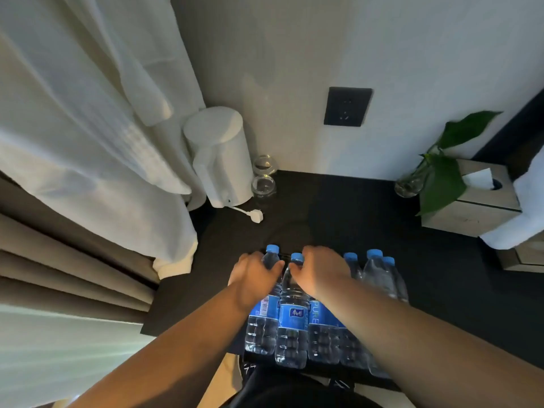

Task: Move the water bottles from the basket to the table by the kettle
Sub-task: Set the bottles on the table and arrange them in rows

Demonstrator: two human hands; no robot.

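Several clear water bottles with blue caps and blue labels stand packed in a dark basket (321, 371) at the near edge of the black table (338, 213). My left hand (254, 273) wraps the neck of the leftmost bottle (263, 316). My right hand (319, 272) closes on the shoulder of the middle front bottle (291, 322). More bottles (379, 275) stand to the right, partly hidden by my right forearm. The white kettle (219, 156) stands at the table's far left.
Two small glass jars (264, 185) sit beside the kettle, and its white plug (256, 215) lies on the table. A plant in a glass vase (410, 184) and a tissue box (477, 198) stand far right. White curtain hangs at the left; a black wall socket (347, 106) is above.
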